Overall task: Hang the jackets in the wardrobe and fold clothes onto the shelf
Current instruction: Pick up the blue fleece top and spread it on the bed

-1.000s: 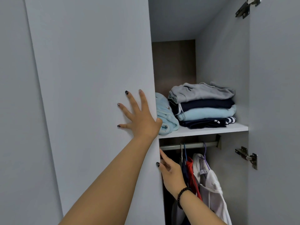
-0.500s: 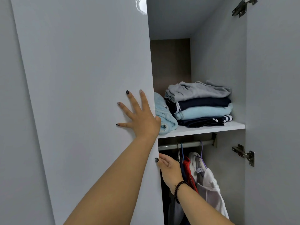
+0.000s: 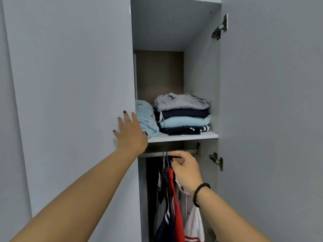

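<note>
My left hand (image 3: 131, 135) lies flat with straight fingers against the left wardrobe door (image 3: 70, 102), close to its inner edge. Lower down, my right hand (image 3: 187, 169) curls its fingers round the hook of a hanger just under the metal rod (image 3: 153, 154). From that rod hang a red jacket (image 3: 176, 206), a navy one (image 3: 166, 224) and a white one (image 3: 194, 222). On the white shelf (image 3: 183, 136) above sits a stack of folded clothes (image 3: 183, 114), grey on top, with a light blue folded garment (image 3: 146, 117) to its left.
The right wardrobe door (image 3: 271, 119) stands open, with metal hinges (image 3: 216, 159) on the side wall. Above the folded stack the shelf compartment has free height.
My right hand left the door's edge and moved right and up to the hangers, curling round a hook. My left hand stays flat on the door. The view tilted up slightly.
</note>
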Motion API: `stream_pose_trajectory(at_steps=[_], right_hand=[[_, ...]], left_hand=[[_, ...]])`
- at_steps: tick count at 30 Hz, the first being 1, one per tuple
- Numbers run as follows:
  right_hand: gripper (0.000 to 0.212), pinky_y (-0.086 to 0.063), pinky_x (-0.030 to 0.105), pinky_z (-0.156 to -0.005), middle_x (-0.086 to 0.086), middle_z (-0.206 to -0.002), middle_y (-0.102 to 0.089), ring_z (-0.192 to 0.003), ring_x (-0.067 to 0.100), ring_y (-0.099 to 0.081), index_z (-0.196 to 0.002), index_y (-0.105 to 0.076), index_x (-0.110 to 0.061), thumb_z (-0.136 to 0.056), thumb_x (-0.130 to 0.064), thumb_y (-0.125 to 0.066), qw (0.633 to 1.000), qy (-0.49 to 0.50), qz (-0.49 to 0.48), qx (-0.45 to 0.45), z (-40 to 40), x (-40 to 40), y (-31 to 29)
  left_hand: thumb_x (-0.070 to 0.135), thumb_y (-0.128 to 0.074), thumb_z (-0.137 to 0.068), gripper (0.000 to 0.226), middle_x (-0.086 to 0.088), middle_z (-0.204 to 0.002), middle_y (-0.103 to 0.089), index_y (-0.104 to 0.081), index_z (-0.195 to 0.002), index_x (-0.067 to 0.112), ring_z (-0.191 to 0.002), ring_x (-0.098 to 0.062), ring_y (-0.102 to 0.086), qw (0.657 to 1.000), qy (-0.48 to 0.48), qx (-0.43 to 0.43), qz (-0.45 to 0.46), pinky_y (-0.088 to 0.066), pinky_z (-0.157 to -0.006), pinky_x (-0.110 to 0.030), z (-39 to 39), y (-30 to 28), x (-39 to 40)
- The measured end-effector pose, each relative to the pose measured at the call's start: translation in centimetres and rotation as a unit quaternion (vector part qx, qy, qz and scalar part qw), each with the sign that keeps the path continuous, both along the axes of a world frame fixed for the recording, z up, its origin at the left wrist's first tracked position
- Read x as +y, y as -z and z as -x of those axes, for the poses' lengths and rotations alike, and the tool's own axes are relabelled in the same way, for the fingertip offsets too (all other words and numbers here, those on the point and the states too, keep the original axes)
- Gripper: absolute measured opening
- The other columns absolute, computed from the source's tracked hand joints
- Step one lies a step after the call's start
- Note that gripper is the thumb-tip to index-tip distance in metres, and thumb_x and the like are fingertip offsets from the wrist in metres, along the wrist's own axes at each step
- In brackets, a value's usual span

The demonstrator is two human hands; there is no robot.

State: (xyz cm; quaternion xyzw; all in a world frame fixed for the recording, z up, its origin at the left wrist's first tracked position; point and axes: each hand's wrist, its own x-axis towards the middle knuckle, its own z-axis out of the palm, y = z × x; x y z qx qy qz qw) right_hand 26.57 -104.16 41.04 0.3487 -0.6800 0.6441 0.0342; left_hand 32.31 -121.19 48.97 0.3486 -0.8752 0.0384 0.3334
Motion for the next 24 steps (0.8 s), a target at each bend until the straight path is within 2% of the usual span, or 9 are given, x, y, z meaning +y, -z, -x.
stream_pose_trajectory(at_steps=[2,4,7,10,13,16,18,20,24], right_hand=[[0.033,-0.05,0.019,-0.086,-0.009,-0.115,-0.052,-0.096,0.0,-0.057,-0.1,-0.065,-0.026,-0.088,0.001,-0.051,0.997,0.028,-0.005,0.067,0.0,4.4,-1.4],[0.033,-0.047,0.025,-0.095,-0.009,-0.118,-0.048,-0.106,0.007,-0.055,-0.105,-0.065,-0.022,-0.087,0.002,-0.052,0.991,0.05,-0.018,0.119,-0.3,8.9,-2.7],[0.031,-0.044,0.024,-0.099,-0.012,-0.123,-0.044,-0.114,0.008,-0.05,-0.108,-0.065,-0.02,-0.088,-0.001,-0.052,0.98,0.072,-0.023,0.184,-0.6,15.7,-4.3],[0.03,-0.037,0.009,-0.099,-0.015,-0.123,-0.043,-0.112,-0.009,-0.043,-0.112,-0.066,-0.018,-0.089,-0.002,-0.053,0.959,0.095,-0.01,0.266,-1.2,22.0,-5.8],[0.028,-0.03,-0.002,-0.092,-0.01,-0.126,-0.046,-0.114,-0.01,-0.041,-0.111,-0.066,-0.015,-0.088,-0.003,-0.057,0.922,0.102,-0.018,0.372,-2.0,26.7,-6.7],[0.027,-0.036,0.014,-0.1,0.003,-0.134,-0.05,-0.129,0.012,-0.042,-0.11,-0.067,-0.014,-0.088,-0.012,-0.052,0.868,0.13,-0.026,0.479,-2.2,29.8,-7.2],[0.032,-0.034,0.038,-0.11,0.012,-0.141,-0.045,-0.138,0.027,-0.033,-0.114,-0.066,-0.012,-0.085,-0.011,-0.051,0.823,0.173,-0.014,0.542,-1.4,31.3,-7.5],[0.048,-0.023,0.046,-0.117,0.018,-0.15,-0.031,-0.144,0.033,-0.02,-0.129,-0.056,-0.011,-0.081,-0.005,-0.056,0.802,0.213,-0.017,0.557,-0.2,32.6,-7.7],[0.071,-0.014,0.042,-0.12,0.016,-0.157,-0.01,-0.147,0.028,-0.01,-0.15,-0.02,-0.007,-0.087,-0.007,-0.053,0.854,0.199,-0.08,0.473,2.8,34.6,-7.9]], left_hand=[[0.042,-0.044,-0.098,0.087,-0.014,-0.161,0.018,0.017,-0.152,0.011,-0.148,-0.037,0.011,0.999,0.032,-0.004,0.001,-0.014,-0.117,-0.058,0.1,0.3,3.6],[0.04,-0.044,-0.098,0.086,-0.014,-0.161,0.016,0.015,-0.153,0.01,-0.148,-0.036,0.009,0.998,0.061,0.002,0.008,-0.014,-0.117,-0.057,0.2,0.6,7.6],[0.039,-0.046,-0.097,0.087,-0.015,-0.161,0.011,0.012,-0.153,0.008,-0.149,-0.036,0.006,0.995,0.095,0.014,0.004,-0.016,-0.118,-0.055,0.5,0.7,13.5],[0.04,-0.047,-0.097,0.087,-0.016,-0.162,0.007,0.01,-0.152,0.005,-0.149,-0.034,0.003,0.991,0.13,0.029,0.003,-0.019,-0.118,-0.052,1.0,1.3,19.3],[0.041,-0.047,-0.096,0.084,-0.014,-0.162,-0.002,0.004,-0.154,0.006,-0.149,-0.033,-0.002,0.973,0.223,0.058,-0.008,-0.021,-0.118,-0.051,1.6,2.3,24.5],[0.051,-0.047,-0.091,0.075,-0.005,-0.151,-0.03,-0.018,-0.15,0.016,-0.141,-0.024,-0.03,0.925,0.372,0.077,-0.001,-0.036,-0.11,-0.048,2.5,4.2,29.1],[0.06,-0.041,-0.092,0.08,-0.001,-0.157,-0.022,-0.012,-0.154,0.018,-0.146,-0.019,-0.023,0.906,0.42,0.055,-0.003,-0.031,-0.114,-0.046,3.1,6.4,31.7],[0.061,-0.038,-0.094,0.087,0.0,-0.164,0.002,0.009,-0.155,0.02,-0.151,-0.018,0.001,0.898,0.437,0.043,-0.007,-0.016,-0.121,-0.046,3.2,8.7,34.4],[0.071,-0.027,-0.09,0.092,0.008,-0.154,0.037,0.038,-0.14,0.028,-0.142,-0.006,0.031,0.902,0.429,0.017,-0.05,0.002,-0.122,-0.045,3.2,11.7,38.5]])
